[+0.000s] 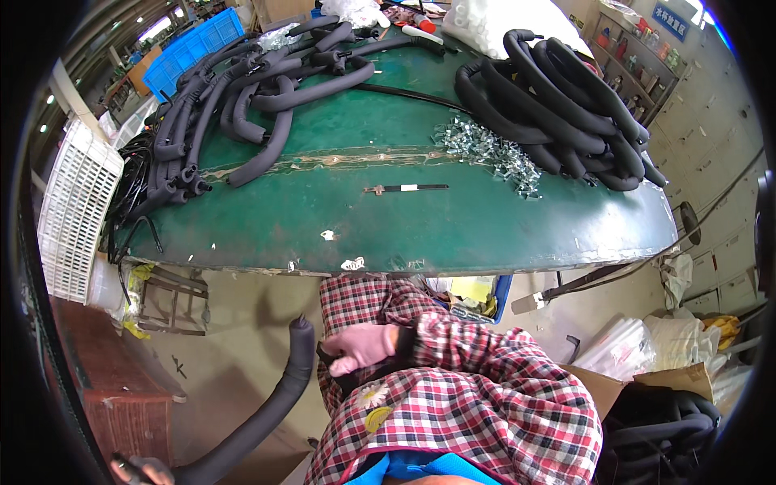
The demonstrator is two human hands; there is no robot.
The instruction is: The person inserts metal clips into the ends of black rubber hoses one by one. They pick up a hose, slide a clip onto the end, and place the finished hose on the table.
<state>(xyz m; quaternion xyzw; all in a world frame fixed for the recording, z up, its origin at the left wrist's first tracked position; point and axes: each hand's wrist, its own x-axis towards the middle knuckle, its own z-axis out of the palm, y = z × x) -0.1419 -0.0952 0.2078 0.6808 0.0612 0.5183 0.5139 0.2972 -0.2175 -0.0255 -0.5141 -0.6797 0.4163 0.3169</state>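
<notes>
At the lower left edge, my left hand (145,470) is closed on one end of a black foam-covered tube (263,414); the frame edge partly cuts off that hand. The tube curves up to its other end, which has a small dark tip, beside my right hand. My right hand (364,347), in a pink glove, rests over my lap with its fingers curled at some black material (330,357). What they hold is unclear. On the green table (267,222) lies a thin black strip (408,187) with a white band and a metal-looking end.
Black foam-covered tubes (279,101) spread across the table's left, and a coiled bundle (558,105) sits at the right. Small shiny metal pieces (489,153) lie beside it. A white basket (81,210) stands left; a carton (671,380) of black tubing is at lower right.
</notes>
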